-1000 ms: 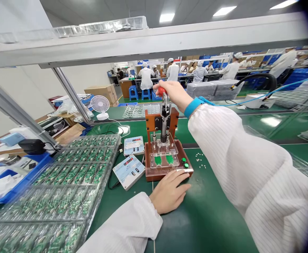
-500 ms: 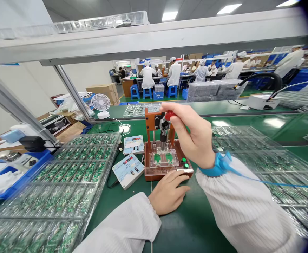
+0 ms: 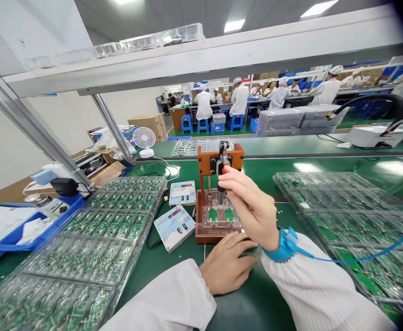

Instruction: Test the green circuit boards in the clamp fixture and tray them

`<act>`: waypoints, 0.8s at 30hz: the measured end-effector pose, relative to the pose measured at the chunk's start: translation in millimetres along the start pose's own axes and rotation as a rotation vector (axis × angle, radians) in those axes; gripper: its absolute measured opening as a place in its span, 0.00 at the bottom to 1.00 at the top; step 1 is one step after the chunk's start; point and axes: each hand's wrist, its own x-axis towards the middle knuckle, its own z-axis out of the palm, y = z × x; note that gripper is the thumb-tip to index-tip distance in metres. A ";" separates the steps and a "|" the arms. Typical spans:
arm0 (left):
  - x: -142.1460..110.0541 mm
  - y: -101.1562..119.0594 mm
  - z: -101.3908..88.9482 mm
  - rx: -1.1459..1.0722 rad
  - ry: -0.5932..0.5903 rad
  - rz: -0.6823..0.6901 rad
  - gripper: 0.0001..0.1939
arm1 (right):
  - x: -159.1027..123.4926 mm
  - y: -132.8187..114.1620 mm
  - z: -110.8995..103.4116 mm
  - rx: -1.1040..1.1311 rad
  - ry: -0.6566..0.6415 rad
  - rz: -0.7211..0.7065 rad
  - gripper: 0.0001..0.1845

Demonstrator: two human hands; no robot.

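A brown press fixture [image 3: 210,233] stands on the green bench, its orange upright frame carrying a toggle clamp [image 3: 224,149]. My right hand [image 3: 252,204] closes its fingers on the clamp's red lever handle [image 3: 225,168], which is partly hidden. Beneath the clamp's black-tipped plunger, two small green circuit boards [image 3: 213,215] sit in a clear plate [image 3: 206,223]. My left hand [image 3: 227,264] lies open by the fixture's front edge, fingers spread, with fingertips against or very near the base. It holds nothing. A blue wrist strap [image 3: 280,246] circles my right wrist.
Two white display boxes [image 3: 174,227] stand left of the fixture. Clear trays of circuit boards lie at left [image 3: 118,216] and right [image 3: 346,216]. A small white fan [image 3: 144,140], a blue bin [image 3: 46,230] and an overhead shelf [image 3: 187,64] surround the bench; co-workers sit beyond.
My right hand has moved down with the lever handle, and the clamp's linkage now stands upright above it. My left hand stays at the fixture's front. The view has shifted slightly.
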 end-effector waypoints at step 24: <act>-3.8 -6.6 -49.9 -0.028 0.651 0.091 0.13 | -7.2 2.8 1.1 0.170 0.048 0.105 0.28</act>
